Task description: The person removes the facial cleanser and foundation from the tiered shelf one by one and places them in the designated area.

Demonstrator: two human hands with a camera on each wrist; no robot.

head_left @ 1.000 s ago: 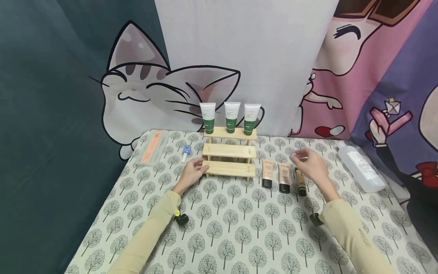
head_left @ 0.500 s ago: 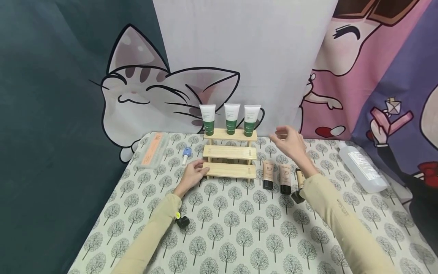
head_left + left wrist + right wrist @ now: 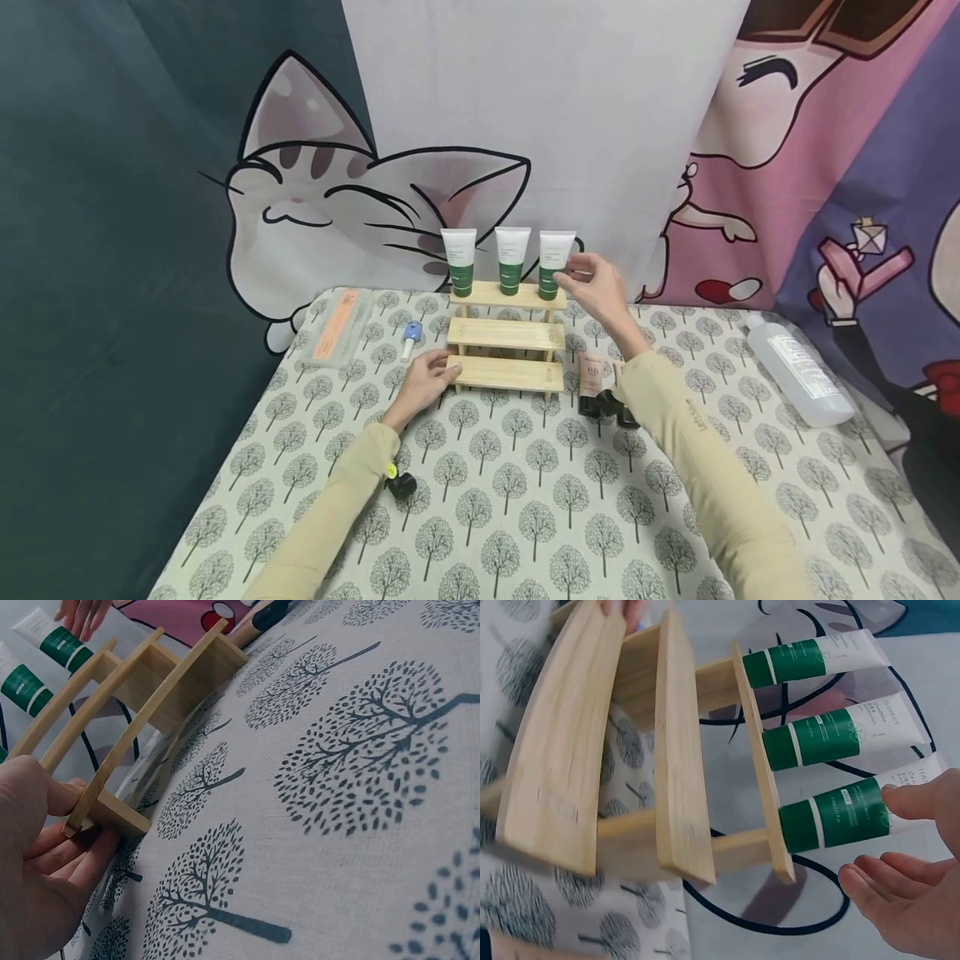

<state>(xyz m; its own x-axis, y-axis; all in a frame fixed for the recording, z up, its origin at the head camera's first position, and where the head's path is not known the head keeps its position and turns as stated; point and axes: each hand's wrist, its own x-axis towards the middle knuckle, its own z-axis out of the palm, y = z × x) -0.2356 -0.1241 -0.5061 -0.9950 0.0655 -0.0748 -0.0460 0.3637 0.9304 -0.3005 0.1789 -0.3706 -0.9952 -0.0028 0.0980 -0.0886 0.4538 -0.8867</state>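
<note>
A three-step wooden display stand (image 3: 506, 333) rests on the cloth. My left hand (image 3: 423, 385) holds the left end of its lowest step, thumb on top and fingers beneath, as the left wrist view shows. On the top step stand three white-and-green squeeze tubes, the left (image 3: 462, 262), the middle (image 3: 512, 261) and the right one (image 3: 847, 814), green caps down. My right hand (image 3: 600, 292) is at the right tube. In the right wrist view its thumb overlaps the tube's front, while the other fingers sit apart from it, loosely bent; whether the thumb touches is unclear.
A BB cream tube (image 3: 591, 375) lies right of the stand; others beside it are mostly hidden by my right sleeve. Farther right lies a clear bottle (image 3: 798, 371). On the left are a plastic case (image 3: 336, 329) with an orange strip and a small blue-and-white item (image 3: 412, 333).
My right hand has moved left and away from me, from above the BB cream tubes to the right squeeze tube on the top step. The left hand has stayed on the stand.
</note>
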